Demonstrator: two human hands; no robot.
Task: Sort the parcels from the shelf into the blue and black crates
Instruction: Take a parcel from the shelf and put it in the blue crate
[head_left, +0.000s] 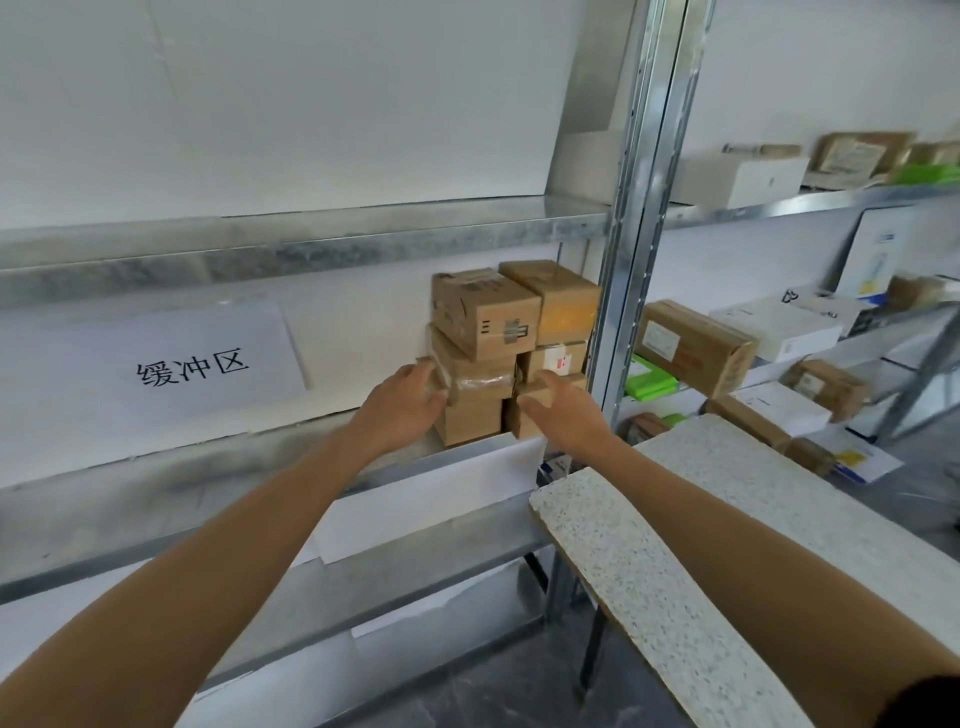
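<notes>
Middle bay of the metal shelf (311, 244): one stack of brown cardboard parcels at frame centre, hard against the right upright (623, 260). Two columns, three layers as far as visible.
- Top layer: top-left parcel (483, 312) has a torn grey label on its front. The top-right parcel (563, 304) is plain.
- Mid layer: taped parcel (475, 376), clear tape round it, sticks out left of the stack. Beside it is the labelled parcel (553, 358), white label with a red mark, text too small to read.
- Bottom layer: bottom parcel (467, 422) sits under the taped one. The small parcel (535, 397) is at the stack's lower right.

Writing: white paper sign (192, 364) left of centre in the same bay reads 缓冲区. Other labels in frame are blurred.

Hands: left hand (408, 400) is on the left end of the taped parcel, fingers curled round its corner, gripping. The right hand (563, 415) is on the small parcel, thumb up over its front edge. Its fingers go round the far side out of view, but it reads as a grip. Both arms reach in from the bottom of the frame, with the lower part of the stack between the hands.

Right of the upright is a second bay with brown parcels (691, 345), white boxes (774, 325) and green packs (649, 384). A speckled board (675, 571) runs across the lower right, and the right forearm crosses over it.
</notes>
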